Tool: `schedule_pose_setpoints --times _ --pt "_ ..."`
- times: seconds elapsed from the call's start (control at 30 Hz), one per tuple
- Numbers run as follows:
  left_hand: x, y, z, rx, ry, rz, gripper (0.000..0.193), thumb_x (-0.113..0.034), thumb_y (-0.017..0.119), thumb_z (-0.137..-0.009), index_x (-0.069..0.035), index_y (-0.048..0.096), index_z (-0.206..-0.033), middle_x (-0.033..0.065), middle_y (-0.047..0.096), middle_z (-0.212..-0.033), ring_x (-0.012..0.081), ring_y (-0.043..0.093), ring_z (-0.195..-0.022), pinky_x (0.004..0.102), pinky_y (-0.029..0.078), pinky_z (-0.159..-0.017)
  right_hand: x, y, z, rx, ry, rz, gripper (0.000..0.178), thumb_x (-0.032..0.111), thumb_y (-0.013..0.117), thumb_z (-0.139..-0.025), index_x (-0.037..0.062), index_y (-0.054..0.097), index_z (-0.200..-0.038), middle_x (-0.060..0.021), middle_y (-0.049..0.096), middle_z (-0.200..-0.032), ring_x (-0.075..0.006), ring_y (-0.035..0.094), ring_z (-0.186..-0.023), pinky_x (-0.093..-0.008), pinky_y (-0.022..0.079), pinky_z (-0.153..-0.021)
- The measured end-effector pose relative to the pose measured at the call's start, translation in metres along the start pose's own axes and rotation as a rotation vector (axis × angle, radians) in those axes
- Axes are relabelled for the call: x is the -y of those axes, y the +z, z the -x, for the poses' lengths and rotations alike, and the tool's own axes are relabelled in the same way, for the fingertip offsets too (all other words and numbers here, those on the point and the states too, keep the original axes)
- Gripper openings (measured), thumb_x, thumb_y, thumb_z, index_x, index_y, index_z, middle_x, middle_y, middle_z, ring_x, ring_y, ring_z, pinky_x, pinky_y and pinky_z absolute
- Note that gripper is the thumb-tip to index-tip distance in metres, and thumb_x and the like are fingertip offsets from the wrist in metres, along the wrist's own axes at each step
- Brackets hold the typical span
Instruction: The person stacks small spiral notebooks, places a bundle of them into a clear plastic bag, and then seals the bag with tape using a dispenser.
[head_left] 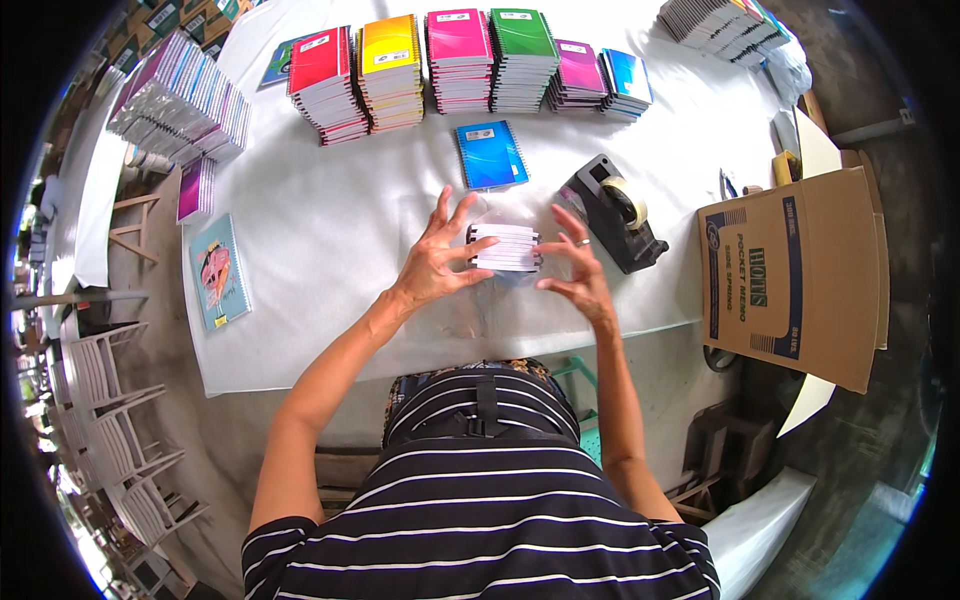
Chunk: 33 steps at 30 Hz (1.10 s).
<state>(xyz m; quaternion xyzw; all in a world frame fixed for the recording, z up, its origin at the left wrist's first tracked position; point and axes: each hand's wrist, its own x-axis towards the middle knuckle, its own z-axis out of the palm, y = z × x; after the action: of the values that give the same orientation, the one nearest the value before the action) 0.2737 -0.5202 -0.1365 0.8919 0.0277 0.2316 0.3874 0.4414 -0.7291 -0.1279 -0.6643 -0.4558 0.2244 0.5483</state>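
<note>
In front of me on the table, a small stack of spiral notebooks (508, 250) shows its white page edges and black bindings. Clear plastic film (490, 310) lies around and under it. My left hand (438, 258) grips the stack's left end with thumb and index finger, the other fingers raised and spread. At the right end, my right hand (580, 268) has its fingertips against the side and its thumb near the lower corner. Just beyond the stack is a blue spiral notebook (492, 155). Right of it stands a black tape dispenser (615, 215) with a tape roll (625, 203).
Piles of red (322, 85), yellow (391, 75), pink (460, 60), green (524, 60), purple (576, 75) and blue notebooks (627, 85) line the far side. More stacks (190, 100) rise at left, near an illustrated notebook (217, 272). A cardboard box (800, 280) stands at right.
</note>
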Motion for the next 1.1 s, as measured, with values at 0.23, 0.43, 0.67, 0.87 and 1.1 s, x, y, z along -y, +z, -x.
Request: schedule_pose_setpoints --times 0.23,0.43,0.67,0.87,1.1 --pt "0.004 -0.005 0.011 0.024 -0.066 0.033 0.047 -0.023 0.086 -0.062 -0.031 0.073 -0.107 0.0009 0.029 -0.155 0.0324 0.005 -0.147 0.0475 0.025 -0.116 -0.005 0.023 0.009 -0.085 0.014 -0.043 0.046 0.026 0.085 -0.062 0.0210 0.074 -0.106 -0.0094 0.037 -0.148 -0.0295 0.031 -0.138 -0.0528 0.030 -0.110" --pt "-0.006 -0.010 -0.009 0.065 -0.019 -0.094 0.035 -0.031 0.083 -0.066 -0.031 0.075 -0.101 -0.0001 0.030 -0.154 0.0330 0.009 -0.146 0.0473 0.027 -0.115 0.000 0.029 -0.005 -0.035 -0.010 -0.082 0.037 0.014 0.083 -0.064 0.0152 0.075 -0.100 -0.0113 0.047 -0.139 -0.0292 0.044 -0.129 -0.0458 0.037 -0.106" --pt "-0.006 -0.015 -0.014 0.092 0.039 -0.125 0.046 -0.031 0.085 -0.062 -0.031 0.073 -0.106 0.0029 0.030 -0.154 0.0306 0.010 -0.146 0.0483 0.026 -0.115 0.018 0.020 -0.014 0.022 0.001 0.015 0.036 0.020 0.085 -0.064 0.0129 0.072 -0.097 -0.0124 0.050 -0.136 -0.0297 0.049 -0.124 -0.0436 0.043 -0.101" --pt "0.008 -0.013 -0.004 0.112 0.027 0.037 0.058 -0.024 0.086 -0.060 -0.031 0.069 -0.115 0.0033 0.032 -0.153 0.0268 0.012 -0.146 0.0444 0.025 -0.117 0.007 0.019 0.004 -0.063 0.021 -0.081 0.034 0.020 0.085 -0.064 0.0127 0.072 -0.095 -0.0113 0.048 -0.139 -0.0294 0.041 -0.131 -0.0476 0.035 -0.105" --pt "0.008 -0.001 0.001 0.129 -0.128 0.294 0.059 -0.016 0.083 -0.065 -0.030 0.066 -0.120 0.0065 0.043 -0.146 0.0295 0.036 -0.137 0.0392 0.035 -0.112 0.031 0.047 -0.011 -0.152 -0.117 0.023 0.017 0.007 0.081 -0.068 0.0098 0.072 -0.082 -0.0130 0.044 -0.142 -0.0294 0.036 -0.135 -0.0444 0.031 -0.110"
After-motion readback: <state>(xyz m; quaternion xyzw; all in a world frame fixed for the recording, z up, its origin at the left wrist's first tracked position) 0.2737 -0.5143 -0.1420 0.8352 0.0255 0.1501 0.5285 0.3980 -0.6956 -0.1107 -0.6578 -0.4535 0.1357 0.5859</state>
